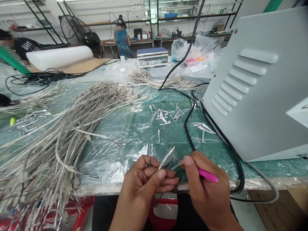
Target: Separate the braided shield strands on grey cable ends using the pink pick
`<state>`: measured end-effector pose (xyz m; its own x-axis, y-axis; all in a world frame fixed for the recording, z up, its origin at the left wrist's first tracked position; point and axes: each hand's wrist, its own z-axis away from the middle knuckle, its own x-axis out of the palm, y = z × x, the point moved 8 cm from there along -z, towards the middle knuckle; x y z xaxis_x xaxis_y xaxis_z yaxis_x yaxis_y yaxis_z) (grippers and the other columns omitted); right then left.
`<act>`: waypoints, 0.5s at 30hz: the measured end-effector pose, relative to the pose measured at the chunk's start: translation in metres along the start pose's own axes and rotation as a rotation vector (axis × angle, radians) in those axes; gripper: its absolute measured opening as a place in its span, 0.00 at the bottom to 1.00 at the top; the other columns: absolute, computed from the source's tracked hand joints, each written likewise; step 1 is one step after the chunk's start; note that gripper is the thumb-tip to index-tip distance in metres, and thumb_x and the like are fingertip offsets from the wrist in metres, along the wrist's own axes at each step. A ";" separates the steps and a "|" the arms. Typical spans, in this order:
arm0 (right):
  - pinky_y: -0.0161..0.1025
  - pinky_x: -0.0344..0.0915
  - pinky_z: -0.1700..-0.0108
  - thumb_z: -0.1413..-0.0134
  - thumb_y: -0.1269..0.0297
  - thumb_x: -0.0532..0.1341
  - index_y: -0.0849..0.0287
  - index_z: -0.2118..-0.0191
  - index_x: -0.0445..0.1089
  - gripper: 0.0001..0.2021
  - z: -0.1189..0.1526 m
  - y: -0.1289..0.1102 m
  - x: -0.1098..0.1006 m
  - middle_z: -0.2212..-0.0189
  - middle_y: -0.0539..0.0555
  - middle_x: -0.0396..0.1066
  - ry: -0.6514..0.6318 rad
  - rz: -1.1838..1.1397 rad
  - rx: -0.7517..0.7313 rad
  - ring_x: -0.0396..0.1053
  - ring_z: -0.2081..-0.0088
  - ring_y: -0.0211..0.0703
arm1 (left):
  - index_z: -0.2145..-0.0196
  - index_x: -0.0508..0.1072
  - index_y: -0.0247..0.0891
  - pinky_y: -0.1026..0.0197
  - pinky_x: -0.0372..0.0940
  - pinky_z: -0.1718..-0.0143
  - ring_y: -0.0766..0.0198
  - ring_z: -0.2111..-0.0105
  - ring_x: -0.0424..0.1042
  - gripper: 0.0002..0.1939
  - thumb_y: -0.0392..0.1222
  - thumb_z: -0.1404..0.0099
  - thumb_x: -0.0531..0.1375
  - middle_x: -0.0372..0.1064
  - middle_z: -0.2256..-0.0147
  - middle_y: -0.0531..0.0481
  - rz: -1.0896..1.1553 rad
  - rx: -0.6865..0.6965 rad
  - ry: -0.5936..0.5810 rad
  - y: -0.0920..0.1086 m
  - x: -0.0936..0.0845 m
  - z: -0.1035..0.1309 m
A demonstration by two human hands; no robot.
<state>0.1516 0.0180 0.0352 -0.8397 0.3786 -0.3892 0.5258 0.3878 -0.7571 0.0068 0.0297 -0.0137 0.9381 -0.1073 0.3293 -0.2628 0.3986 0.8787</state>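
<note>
Near the table's front edge, my left hand (pixel 150 179) pinches a cable (pixel 166 158) whose silvery, foil-like end points up and to the right. My right hand (pixel 207 183) is closed around a tool with a bright pink handle (pixel 208 175). Its thin tip is close to the cable end, and I cannot make out whether they touch. Beyond my hands, small foil strips (pixel 163 117) lie scattered on the green, plastic-covered table (pixel 141 128). More strips (pixel 204 127) are at the right, beside a black cord.
A large bundle of cables (pixel 89 106) covers the left side; another (pixel 163 80) lies farther back. A grey vented machine (pixel 262 86) stands right, with a black cord (pixel 189 128) before it. Behind are a scale (pixel 152 57), plastic bags (pixel 198 53) and two people.
</note>
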 end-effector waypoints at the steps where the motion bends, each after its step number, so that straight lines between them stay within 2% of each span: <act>1: 0.35 0.58 0.73 0.38 0.75 0.55 0.60 0.72 0.66 0.11 0.001 0.000 -0.003 0.77 0.49 0.64 0.041 -0.035 0.003 0.62 0.74 0.34 | 0.62 0.62 0.38 0.61 0.75 0.65 0.58 0.69 0.81 0.10 0.35 0.36 0.63 0.81 0.68 0.44 -0.001 0.008 0.002 0.001 0.000 0.001; 7: 0.38 0.62 0.69 0.41 0.78 0.56 0.61 0.64 0.73 0.10 0.004 -0.002 -0.015 0.71 0.52 0.69 0.191 -0.216 -0.060 0.67 0.69 0.39 | 0.54 0.56 0.42 0.57 0.75 0.66 0.55 0.69 0.81 0.19 0.34 0.35 0.62 0.80 0.70 0.47 -0.016 0.027 0.033 0.005 0.003 0.002; 10: 0.40 0.63 0.68 0.43 0.80 0.57 0.61 0.59 0.74 0.12 0.004 -0.004 -0.017 0.68 0.53 0.71 0.200 -0.197 -0.104 0.68 0.67 0.41 | 0.54 0.59 0.41 0.58 0.75 0.66 0.56 0.70 0.80 0.16 0.34 0.35 0.61 0.80 0.70 0.47 -0.012 0.038 0.046 0.007 0.004 0.003; 15: 0.40 0.64 0.67 0.43 0.79 0.58 0.59 0.58 0.74 0.12 0.003 -0.004 -0.016 0.67 0.54 0.71 0.179 -0.152 -0.100 0.69 0.65 0.43 | 0.57 0.65 0.38 0.61 0.75 0.66 0.58 0.70 0.80 0.10 0.34 0.35 0.61 0.80 0.70 0.47 0.010 0.056 0.036 0.007 0.004 0.003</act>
<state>0.1630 0.0079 0.0428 -0.8774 0.4490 -0.1690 0.4136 0.5294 -0.7407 0.0083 0.0289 -0.0049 0.9427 -0.0702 0.3260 -0.2832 0.3478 0.8938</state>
